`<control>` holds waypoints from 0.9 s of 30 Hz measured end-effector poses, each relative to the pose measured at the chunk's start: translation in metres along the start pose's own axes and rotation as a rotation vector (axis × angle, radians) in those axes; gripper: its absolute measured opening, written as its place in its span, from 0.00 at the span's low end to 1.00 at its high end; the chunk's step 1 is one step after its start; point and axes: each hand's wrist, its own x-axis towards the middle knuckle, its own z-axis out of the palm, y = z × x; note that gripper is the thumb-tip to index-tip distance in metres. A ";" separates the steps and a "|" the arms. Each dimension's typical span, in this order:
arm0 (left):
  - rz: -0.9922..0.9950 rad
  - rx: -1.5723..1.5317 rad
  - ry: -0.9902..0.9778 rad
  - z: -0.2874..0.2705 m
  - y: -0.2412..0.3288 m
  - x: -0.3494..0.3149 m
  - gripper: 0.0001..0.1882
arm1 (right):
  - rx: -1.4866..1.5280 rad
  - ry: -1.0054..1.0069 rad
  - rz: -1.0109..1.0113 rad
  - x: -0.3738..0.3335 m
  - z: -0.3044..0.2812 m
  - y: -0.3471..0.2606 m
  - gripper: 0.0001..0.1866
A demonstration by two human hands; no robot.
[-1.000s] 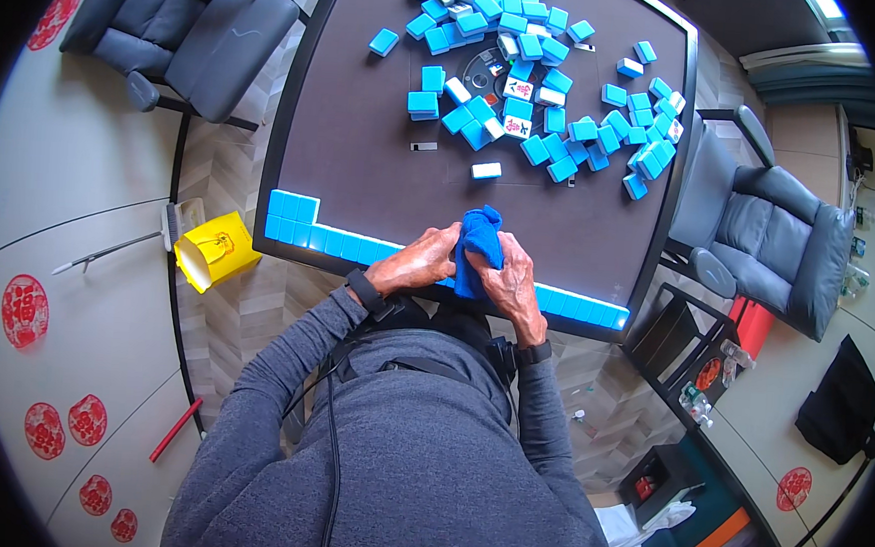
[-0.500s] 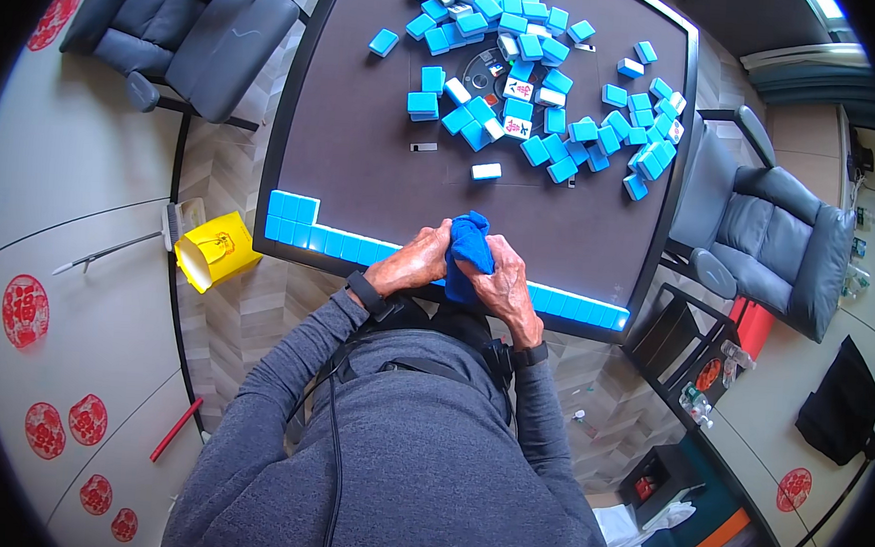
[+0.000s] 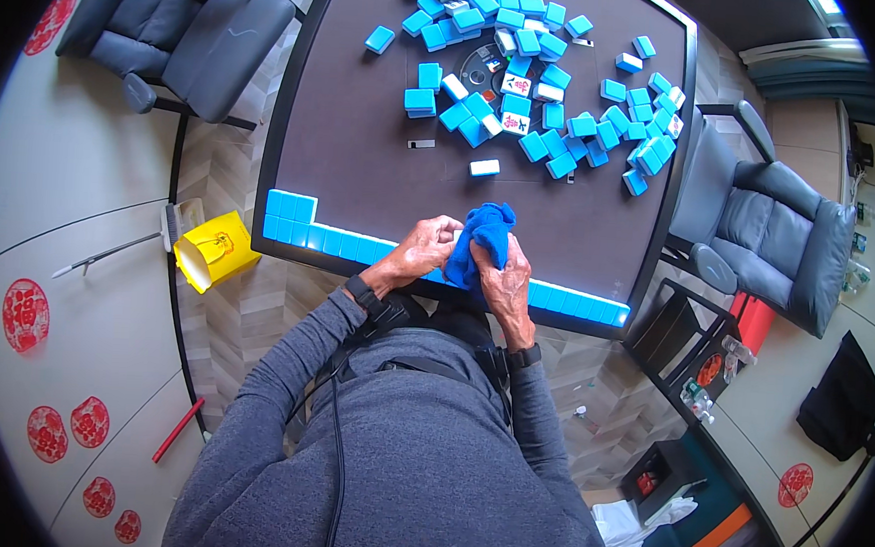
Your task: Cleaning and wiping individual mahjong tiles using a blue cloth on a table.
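My right hand (image 3: 505,278) is closed around a bunched blue cloth (image 3: 484,238) above the near edge of the table. Just left of it, my left hand (image 3: 423,253) is closed, its thumb and fingertips pinching what looks like a mahjong tile; only a pale sliver shows beside the cloth. Beneath both hands runs a long row of blue-backed mahjong tiles (image 3: 344,244), with a few more behind its left end. One tile (image 3: 484,168) lies alone beyond the cloth. Farther off, a loose heap of mahjong tiles (image 3: 513,19) is scattered, a few showing their faces.
The dark table (image 3: 353,178) has a raised black rim. Grey armchairs (image 3: 196,43) stand to its left and right. On the floor at left is a yellow bin (image 3: 216,250) beside a broom (image 3: 118,247). A low black stand (image 3: 674,333) is at the near right corner.
The cloth has shifted right and slightly away from me with my right hand. My left hand has come off the cloth, and a pale bit now shows at its fingertips.
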 end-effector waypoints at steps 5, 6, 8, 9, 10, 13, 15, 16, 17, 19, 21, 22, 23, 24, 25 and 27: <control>0.093 -0.173 0.053 -0.006 -0.003 0.006 0.22 | -0.028 0.003 -0.042 -0.003 0.000 -0.001 0.18; 0.092 -0.173 0.052 -0.006 0.001 0.006 0.22 | -0.035 -0.005 -0.058 -0.003 0.000 0.001 0.18; 0.074 -0.169 0.080 -0.007 0.008 0.002 0.22 | -0.042 -0.014 -0.071 -0.004 0.001 0.003 0.18; 0.072 -0.133 0.136 -0.003 0.011 0.000 0.21 | -0.072 -0.030 -0.072 -0.004 0.001 -0.002 0.18; 0.070 -0.136 0.140 -0.004 0.009 -0.001 0.21 | -0.102 -0.048 -0.074 -0.005 0.002 -0.004 0.18; 0.114 -0.043 0.132 -0.010 0.005 -0.002 0.20 | -0.080 -0.085 -0.098 -0.005 0.006 -0.004 0.18; 0.096 -0.029 0.140 -0.014 0.003 -0.002 0.20 | -0.087 -0.133 -0.077 -0.005 0.003 -0.006 0.18; 0.097 -0.012 0.151 -0.018 0.004 -0.002 0.20 | -0.096 -0.175 -0.060 -0.005 0.002 -0.007 0.18; 0.143 0.078 0.188 -0.025 0.004 -0.004 0.20 | -0.085 -0.176 -0.059 -0.007 0.003 -0.002 0.18; 0.242 0.361 0.282 -0.050 -0.003 0.001 0.19 | -0.106 -0.192 -0.048 -0.008 0.003 0.000 0.18; 0.313 0.697 0.353 -0.080 -0.006 0.003 0.19 | -0.108 -0.170 -0.030 -0.010 0.003 0.003 0.19; 0.336 0.815 0.386 -0.092 -0.003 0.000 0.19 | -0.104 -0.179 -0.027 -0.011 0.002 0.006 0.19; 0.350 0.861 0.393 -0.104 0.000 -0.004 0.18 | -0.118 -0.167 -0.017 -0.011 0.002 0.008 0.19; 0.365 0.907 0.396 -0.117 0.001 -0.006 0.18 | -0.134 -0.153 -0.007 -0.011 0.001 0.010 0.19; 0.377 1.002 0.390 -0.135 -0.005 -0.012 0.19 | -0.146 -0.161 -0.006 -0.010 0.001 0.011 0.19; 0.341 1.097 0.384 -0.161 -0.012 -0.014 0.19 | -0.168 -0.166 -0.001 -0.011 0.000 0.015 0.19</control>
